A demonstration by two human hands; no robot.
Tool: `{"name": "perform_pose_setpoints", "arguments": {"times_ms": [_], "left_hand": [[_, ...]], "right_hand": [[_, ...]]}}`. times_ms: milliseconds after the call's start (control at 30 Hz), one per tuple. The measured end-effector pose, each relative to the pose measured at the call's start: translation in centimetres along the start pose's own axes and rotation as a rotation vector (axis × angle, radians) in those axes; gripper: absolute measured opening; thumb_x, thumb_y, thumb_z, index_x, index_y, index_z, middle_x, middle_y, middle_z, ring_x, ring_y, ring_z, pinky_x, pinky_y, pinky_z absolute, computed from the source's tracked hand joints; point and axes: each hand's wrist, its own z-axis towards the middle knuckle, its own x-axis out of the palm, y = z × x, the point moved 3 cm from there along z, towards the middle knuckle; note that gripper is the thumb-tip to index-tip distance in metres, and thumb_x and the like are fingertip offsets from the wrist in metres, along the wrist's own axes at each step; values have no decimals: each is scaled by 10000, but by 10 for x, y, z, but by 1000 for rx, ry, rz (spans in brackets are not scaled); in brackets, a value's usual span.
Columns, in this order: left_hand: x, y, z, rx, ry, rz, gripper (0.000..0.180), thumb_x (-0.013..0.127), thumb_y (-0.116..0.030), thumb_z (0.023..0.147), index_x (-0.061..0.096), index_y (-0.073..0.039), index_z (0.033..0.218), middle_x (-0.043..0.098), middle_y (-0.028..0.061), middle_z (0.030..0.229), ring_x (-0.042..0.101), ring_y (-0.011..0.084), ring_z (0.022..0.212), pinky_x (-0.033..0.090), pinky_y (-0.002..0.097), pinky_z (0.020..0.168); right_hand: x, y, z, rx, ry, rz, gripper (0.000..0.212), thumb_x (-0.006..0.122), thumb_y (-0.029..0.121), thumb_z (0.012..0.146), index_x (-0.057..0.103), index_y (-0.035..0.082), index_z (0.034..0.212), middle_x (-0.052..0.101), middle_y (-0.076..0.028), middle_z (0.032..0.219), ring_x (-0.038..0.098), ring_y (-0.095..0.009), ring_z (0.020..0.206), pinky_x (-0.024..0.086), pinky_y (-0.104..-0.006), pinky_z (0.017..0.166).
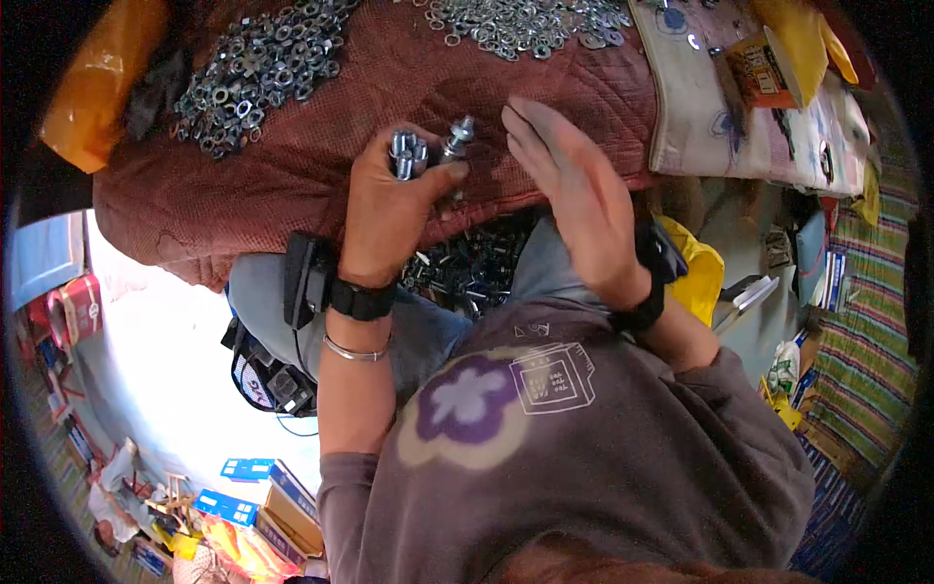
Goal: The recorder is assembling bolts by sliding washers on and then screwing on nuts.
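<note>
My left hand (387, 216) is closed around a small bunch of shiny metal bolts (409, 154), their ends facing up. Between its thumb and fingers stands one more bolt (458, 136), upright, with what looks like a nut and washer on it. My right hand (581, 190) is held flat to the right of that bolt, fingers stretched out and together, touching nothing. Ahead on the dark red cloth (409, 73) lie a heap of hex nuts (263, 83) at the left and a heap of washers (525, 27) farther right.
Below the cloth's near edge, between my knees, many dark metal pieces (462, 263) lie in a pile. A pale patterned cloth (696, 127) with an orange box (764, 68) is at the right. An orange-yellow bag (92, 88) hangs far left. Blue-and-white cartons (258, 496) stand on the floor.
</note>
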Motion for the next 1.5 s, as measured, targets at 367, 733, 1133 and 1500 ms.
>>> {"name": "perform_pose_setpoints", "arguments": {"times_ms": [367, 733, 1133, 1500], "left_hand": [[-1, 16, 2, 257, 117, 781, 153, 643, -20, 712, 532, 10, 814, 529, 52, 646, 526, 106, 532, 425, 266, 463], [23, 4, 2, -61, 252, 181, 190, 616, -27, 746, 516, -19, 908, 542, -1, 716, 473, 55, 594, 402, 214, 506], [27, 7, 7, -212, 306, 63, 115, 572, -61, 828, 494, -36, 910, 582, 20, 710, 538, 67, 560, 397, 183, 423], [32, 2, 6, -195, 296, 232, 95, 572, -114, 845, 511, -49, 880, 558, -10, 720, 509, 47, 554, 391, 188, 422]], "right_hand": [[-26, -18, 5, 148, -8, -373, 247, 470, 135, 896, 518, -42, 1062, 617, -134, 978, 595, -187, 948, 454, -284, 795], [-10, -26, 30, -76, 150, -566, 209, 578, 76, 825, 556, 5, 1020, 550, -47, 833, 528, -113, 686, 438, -237, 598], [-26, -31, 30, 239, 19, -368, 166, 626, 135, 760, 580, -9, 828, 599, -128, 725, 600, -216, 671, 460, -333, 606], [-31, -24, 36, 185, 113, -536, 129, 598, 111, 783, 574, -3, 838, 587, -117, 761, 582, -198, 696, 455, -309, 614]]}}
